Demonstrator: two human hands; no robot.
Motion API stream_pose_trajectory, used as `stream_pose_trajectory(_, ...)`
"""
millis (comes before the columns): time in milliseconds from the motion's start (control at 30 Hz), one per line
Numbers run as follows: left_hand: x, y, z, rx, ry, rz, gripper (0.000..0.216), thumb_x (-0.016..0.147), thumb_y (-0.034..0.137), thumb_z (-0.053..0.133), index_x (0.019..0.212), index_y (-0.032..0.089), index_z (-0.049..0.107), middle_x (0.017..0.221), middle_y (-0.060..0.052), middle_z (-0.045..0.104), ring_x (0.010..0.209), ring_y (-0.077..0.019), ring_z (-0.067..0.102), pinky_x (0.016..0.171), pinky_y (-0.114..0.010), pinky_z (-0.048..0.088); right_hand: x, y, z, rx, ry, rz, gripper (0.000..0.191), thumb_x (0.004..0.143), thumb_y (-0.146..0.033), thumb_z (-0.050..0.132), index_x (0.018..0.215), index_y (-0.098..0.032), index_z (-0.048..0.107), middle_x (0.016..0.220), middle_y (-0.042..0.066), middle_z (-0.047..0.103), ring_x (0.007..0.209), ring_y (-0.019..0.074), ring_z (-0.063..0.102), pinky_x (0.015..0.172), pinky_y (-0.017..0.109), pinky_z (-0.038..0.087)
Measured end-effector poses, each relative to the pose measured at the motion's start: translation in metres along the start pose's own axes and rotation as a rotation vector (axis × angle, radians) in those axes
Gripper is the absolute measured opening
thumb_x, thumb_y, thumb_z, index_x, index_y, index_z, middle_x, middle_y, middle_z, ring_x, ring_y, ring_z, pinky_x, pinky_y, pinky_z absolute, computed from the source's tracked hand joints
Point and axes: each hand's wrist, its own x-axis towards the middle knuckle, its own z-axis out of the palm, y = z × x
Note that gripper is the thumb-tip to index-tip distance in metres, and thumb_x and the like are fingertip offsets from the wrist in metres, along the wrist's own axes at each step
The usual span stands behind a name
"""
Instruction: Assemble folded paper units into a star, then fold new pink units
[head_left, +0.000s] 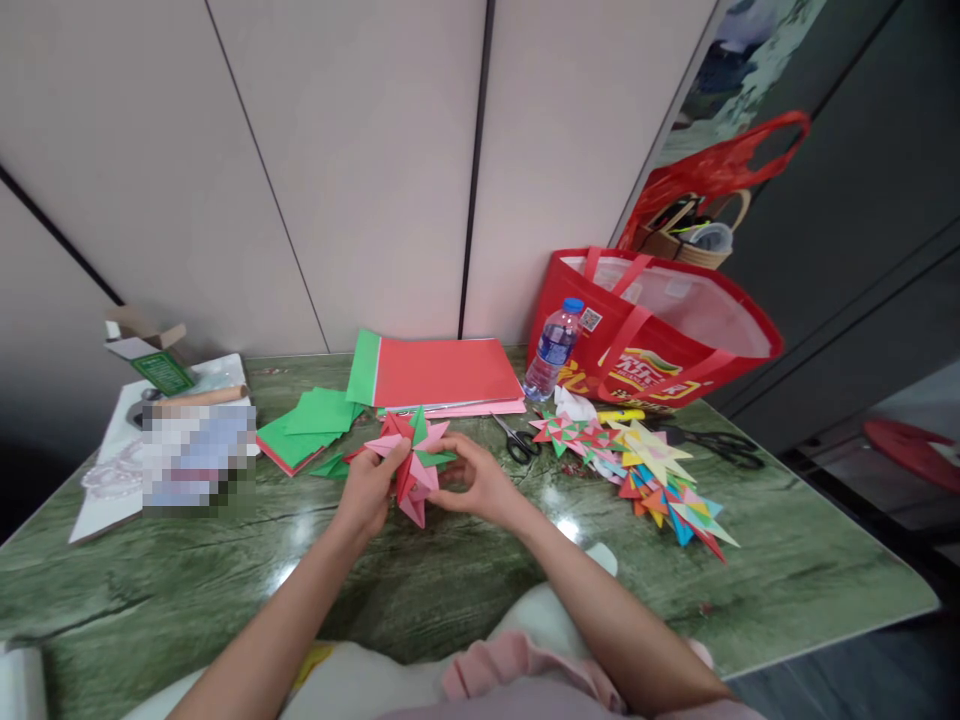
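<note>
A folded paper star point(414, 462) in red, pink and green is held up over the table's front middle. My left hand point(369, 490) grips it from the left, thumb across its face. On the other side my right hand point(474, 482) pinches a point of the star between thumb and fingers. Just behind the left hand lies a green folded paper piece point(330, 467). Beyond it are green paper squares point(319, 415) over a red sheet. Black scissors point(517, 440) rest to the right of the star.
A stack of red, green and pink paper point(450, 372) lies by the wall. A water bottle point(555, 350) stands before a red shopping bag point(652, 330). Finished paper stars point(667, 490) pile at right, near other dark scissors point(720, 445). A small green box point(161, 365) stands at left.
</note>
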Motion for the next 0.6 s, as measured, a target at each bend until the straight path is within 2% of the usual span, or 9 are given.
stream_pose_trajectory(133, 0.001, -0.003, 0.001, 0.026, 0.043, 0.042, 0.036, 0.053, 0.042, 0.073, 0.066, 0.012, 0.058, 0.050, 0.002, 0.058, 0.039, -0.0078, 0.046, 0.039, -0.019, 0.036, 0.001, 0.005, 0.002, 0.114, 0.014, 0.109, 0.043, 0.060, -0.024, 0.072, 0.099, -0.023, 0.055, 0.093, 0.001, 0.059, 0.069, 0.0109, 0.058, 0.067, 0.026, 0.050)
stream_pose_trajectory(267, 0.001, -0.001, 0.000, 0.071, -0.008, 0.046, 0.037, 0.056, 0.044, 0.071, 0.069, 0.013, 0.058, 0.054, 0.002, 0.059, 0.045, -0.0104, 0.051, 0.044, -0.022, 0.043, 0.004, 0.009, 0.001, 0.205, 0.057, 0.157, 0.033, 0.056, -0.026, 0.074, 0.086, -0.020, 0.061, 0.076, -0.001, 0.062, 0.068, 0.0128, 0.059, 0.068, 0.028, 0.050)
stream_pose_trajectory(333, 0.001, 0.002, -0.002, 0.133, -0.064, 0.053, 0.036, 0.058, 0.047, 0.069, 0.067, 0.013, 0.058, 0.053, 0.001, 0.058, 0.045, -0.0115, 0.052, 0.042, -0.022, 0.043, 0.005, 0.010, 0.000, 0.239, 0.078, 0.161, 0.031, 0.055, -0.027, 0.075, 0.083, -0.020, 0.064, 0.076, -0.001, 0.063, 0.069, 0.0139, 0.060, 0.071, 0.030, 0.050)
stream_pose_trajectory(433, 0.002, 0.005, -0.006, 0.250, -0.118, 0.074, 0.037, 0.063, 0.050, 0.064, 0.061, 0.014, 0.055, 0.047, 0.001, 0.055, 0.037, -0.0103, 0.047, 0.033, -0.020, 0.035, 0.005, 0.009, 0.000, 0.253, 0.083, 0.164, 0.032, 0.055, -0.026, 0.075, 0.085, -0.020, 0.067, 0.079, 0.000, 0.065, 0.071, 0.0144, 0.061, 0.072, 0.031, 0.050)
stream_pose_trajectory(600, 0.003, 0.004, -0.009, 0.341, -0.121, 0.071, 0.037, 0.066, 0.050, 0.062, 0.053, 0.016, 0.052, 0.035, 0.003, 0.049, 0.027, -0.0087, 0.040, 0.027, -0.019, 0.028, 0.003, 0.007, 0.000, 0.220, 0.083, 0.178, 0.033, 0.054, -0.024, 0.076, 0.087, -0.021, 0.069, 0.083, 0.000, 0.064, 0.070, 0.0147, 0.061, 0.073, 0.033, 0.050)
